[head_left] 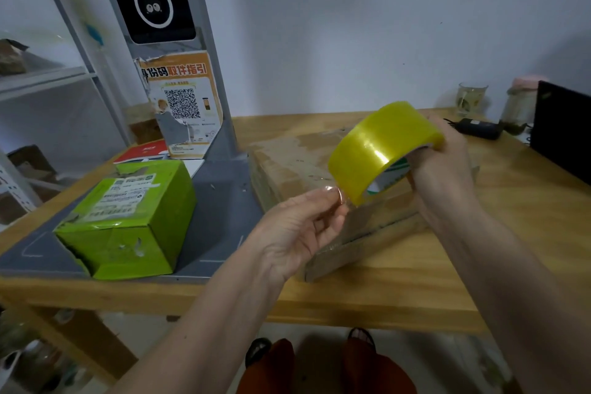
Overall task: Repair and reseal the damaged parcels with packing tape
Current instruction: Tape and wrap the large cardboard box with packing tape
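Observation:
A wide roll of yellowish packing tape (380, 147) is held up above the table by my right hand (447, 163), its fingers hooked through the core. My left hand (303, 227) pinches the loose clear tape end at the roll's lower edge. Under both hands lies a flat brown cardboard parcel (287, 163), worn and patched with old tape. A dented green box parcel (128, 217) with a white shipping label stands to the left on a grey scanner base.
The wooden table (399, 281) carries a grey scanner stand (204, 80) with a QR poster at the back left. A glass jar (471, 99), a black adapter (479, 128) and a black laptop (563, 128) sit at the far right. Metal shelving (48, 80) stands left.

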The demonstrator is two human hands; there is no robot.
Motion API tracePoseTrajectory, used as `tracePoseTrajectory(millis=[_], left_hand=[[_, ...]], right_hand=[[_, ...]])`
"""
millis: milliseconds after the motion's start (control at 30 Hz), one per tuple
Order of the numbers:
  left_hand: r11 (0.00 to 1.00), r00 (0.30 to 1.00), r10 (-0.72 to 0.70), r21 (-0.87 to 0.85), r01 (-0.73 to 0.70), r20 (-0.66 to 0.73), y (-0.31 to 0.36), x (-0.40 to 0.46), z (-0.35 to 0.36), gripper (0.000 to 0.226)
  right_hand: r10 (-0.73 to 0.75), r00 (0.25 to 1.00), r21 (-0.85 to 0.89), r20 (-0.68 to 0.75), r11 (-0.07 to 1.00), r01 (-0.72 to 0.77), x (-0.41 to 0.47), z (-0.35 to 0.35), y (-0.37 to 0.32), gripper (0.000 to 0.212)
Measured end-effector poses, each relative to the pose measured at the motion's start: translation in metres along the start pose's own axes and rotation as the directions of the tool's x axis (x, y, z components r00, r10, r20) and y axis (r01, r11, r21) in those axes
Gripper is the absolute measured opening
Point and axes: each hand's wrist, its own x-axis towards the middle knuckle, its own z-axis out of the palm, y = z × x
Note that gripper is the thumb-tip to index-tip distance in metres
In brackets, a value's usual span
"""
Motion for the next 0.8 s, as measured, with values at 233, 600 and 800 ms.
tracePoseTrajectory(millis=[233,600,800], left_hand=[[0.909,0.958,0.228,0.39,-0.145,-0.176,0.016,0.003,0.018,0.009],[0.313,0.848,0.53,0.924,-0.219,0.022,0.085,0.047,0.014,0.019],[0.2,0.858,0.514,0.972,-0.125,0.005,0.119,0.084,-0.015,0.023]], right_hand=[[0.04,0.997,-0.196,0.062,0.98,-0.027,-0.02,-0.011,-0.012,0.031],[0.022,0.935,-0.375,0.354,0.919,0.12,-0.034,-0.012,-0.024,0.05],[0.413,0.732,-0.415,0.542,0.889,-0.194,-0.028,-0.022,-0.033,0.028]])
